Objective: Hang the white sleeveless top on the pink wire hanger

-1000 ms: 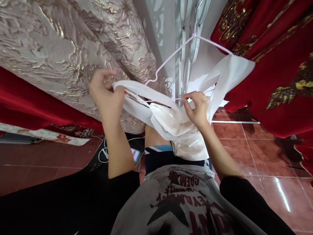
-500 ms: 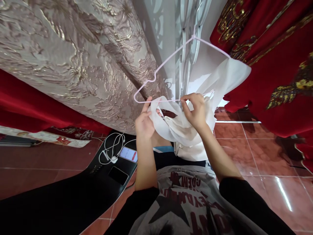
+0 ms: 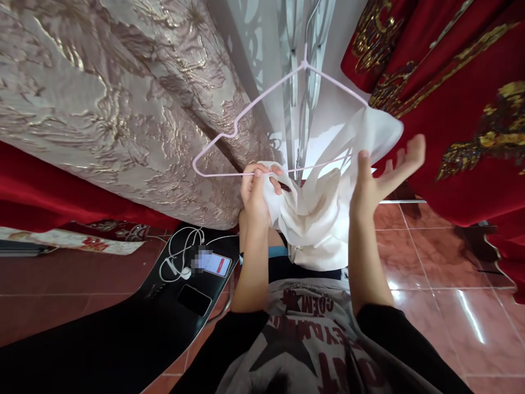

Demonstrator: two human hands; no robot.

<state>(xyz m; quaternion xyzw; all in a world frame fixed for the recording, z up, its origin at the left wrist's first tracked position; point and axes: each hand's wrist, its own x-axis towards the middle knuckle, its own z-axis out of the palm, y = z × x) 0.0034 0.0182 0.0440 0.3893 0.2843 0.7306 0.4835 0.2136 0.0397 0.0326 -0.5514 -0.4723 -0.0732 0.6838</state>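
Observation:
A pale pink wire hanger (image 3: 262, 101) hangs in front of me, its right shoulder inside a white cloth garment (image 3: 324, 219). The rest of the garment droops in a bunch below the hanger's bottom bar. My left hand (image 3: 256, 191) is closed on a fold of the white cloth just under the bar's middle. My right hand (image 3: 383, 175) is open with fingers spread, its palm against the cloth's right side below the hanger's right end.
Beige gold-embroidered drapery (image 3: 123, 104) hangs at the left, red gold-embroidered fabric (image 3: 459, 109) at the right. A black surface (image 3: 180, 290) below my left arm holds a phone (image 3: 215, 264), a white cable (image 3: 180, 260) and a dark device. The floor is red tile (image 3: 443, 273).
My left hand let the cloth's left end slip off the hanger's left shoulder and came in to the middle. My right hand released its pinch and opened out to the right.

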